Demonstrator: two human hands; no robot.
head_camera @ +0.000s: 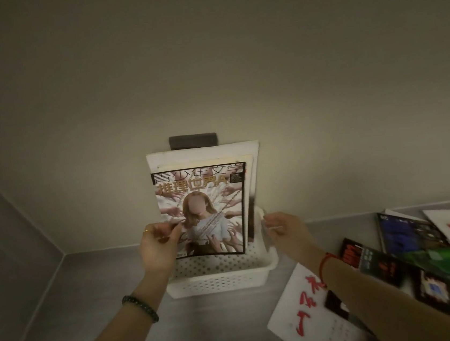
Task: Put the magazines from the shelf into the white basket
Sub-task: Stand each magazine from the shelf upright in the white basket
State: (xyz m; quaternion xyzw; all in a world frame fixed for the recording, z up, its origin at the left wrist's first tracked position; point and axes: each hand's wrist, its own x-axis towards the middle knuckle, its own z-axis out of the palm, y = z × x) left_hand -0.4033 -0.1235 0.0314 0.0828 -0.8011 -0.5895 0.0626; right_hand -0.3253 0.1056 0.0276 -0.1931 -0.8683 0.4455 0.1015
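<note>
While left hand point(158, 244) pinches left edge of glossy magazine point(202, 212) standing upright in white basket point(216, 279), right hand point(279, 228) grips basket's right rim. Basket: perforated plastic, rectangular, on grey shelf point(99, 310) against far wall. More magazines point(424, 254) fanned flat at right, overlapping, beneath right forearm.

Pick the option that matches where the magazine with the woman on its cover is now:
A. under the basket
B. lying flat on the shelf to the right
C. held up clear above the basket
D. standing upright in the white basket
D: the magazine with the woman on its cover stands upright with its lower edge inside the white basket, the left hand pinching its left edge.
</note>
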